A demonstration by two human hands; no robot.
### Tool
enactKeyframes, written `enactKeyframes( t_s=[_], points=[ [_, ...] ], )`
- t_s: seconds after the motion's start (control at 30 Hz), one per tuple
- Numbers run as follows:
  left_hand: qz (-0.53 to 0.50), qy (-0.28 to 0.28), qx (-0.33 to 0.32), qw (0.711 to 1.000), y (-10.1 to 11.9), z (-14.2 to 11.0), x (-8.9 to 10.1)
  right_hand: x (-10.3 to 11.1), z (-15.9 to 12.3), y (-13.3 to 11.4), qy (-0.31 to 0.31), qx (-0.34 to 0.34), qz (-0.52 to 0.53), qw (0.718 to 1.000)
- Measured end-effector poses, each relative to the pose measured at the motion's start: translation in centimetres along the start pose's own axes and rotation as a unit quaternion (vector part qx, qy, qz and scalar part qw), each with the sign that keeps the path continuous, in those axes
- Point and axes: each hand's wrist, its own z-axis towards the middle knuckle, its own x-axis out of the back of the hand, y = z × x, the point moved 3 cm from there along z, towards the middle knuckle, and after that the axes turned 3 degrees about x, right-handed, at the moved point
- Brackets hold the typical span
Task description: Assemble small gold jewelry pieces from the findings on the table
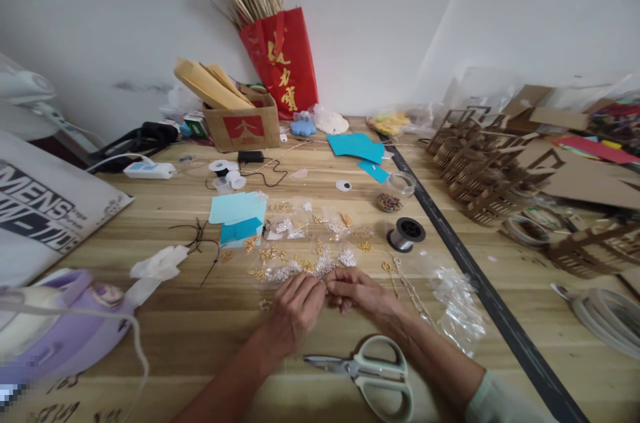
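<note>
My left hand (300, 306) and my right hand (356, 289) meet low over the middle of the table, fingertips almost touching. Both are closed in a pinch; whatever lies between the fingers is too small to make out. Just beyond them spread small piles of silver jewellery findings (285, 272) and gold findings (269, 254), some on clear plastic bags. Scissors with pale green handles (383, 369) lie below my right hand, blades pointing left. Right of that hand rest gold and silver chains (411, 291).
A spool of wire (406, 235) and a jar of beads (390, 199) stand beyond the chains. Crumpled clear bags (457, 309) lie at right, near a dark strip (465, 269). Blue cards (239, 209), a purple iron (75, 336) and brown lattice baskets (480, 169) surround the work area.
</note>
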Motion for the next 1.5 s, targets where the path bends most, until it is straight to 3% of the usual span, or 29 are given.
enactKeyframes(
  t_s=[0.2, 0.43, 0.57, 0.7, 0.93, 1.1, 1.33, 1.5],
  points=[
    [-0.066, -0.030, 0.056, 0.996, -0.2, 0.4, -0.2, 0.1, 0.1, -0.1, 0.008, 0.001, -0.001, 1.000],
    [-0.214, -0.006, 0.150, 0.965, -0.9, 0.4, -0.7, 0.1, -0.1, -0.6, 0.005, -0.005, 0.027, 1.000],
    [-0.230, 0.021, 0.173, 0.957, -1.2, 0.0, -0.8, 0.2, -0.1, -0.7, 0.001, -0.007, 0.037, 0.999],
    [-0.239, 0.001, 0.205, 0.949, -1.4, 0.0, -1.1, 0.3, 0.0, -0.4, -0.007, -0.006, 0.039, 0.999],
    [-0.306, -0.055, 0.290, 0.905, -1.7, 0.3, -1.5, 0.2, -0.1, -0.4, -0.008, -0.009, 0.031, 0.999],
    [-0.339, -0.020, 0.384, 0.859, -1.8, 0.0, -1.7, -0.1, -0.3, -0.9, 0.021, 0.029, -0.007, 0.999],
    [-0.277, -0.010, 0.326, 0.904, -1.6, 0.1, -1.5, -1.0, -0.4, -1.2, 0.053, 0.083, -0.071, 0.993],
    [-0.271, 0.007, 0.300, 0.915, -1.5, 0.3, -1.3, -1.2, -0.5, -1.1, 0.060, 0.112, -0.101, 0.987]
  ],
)
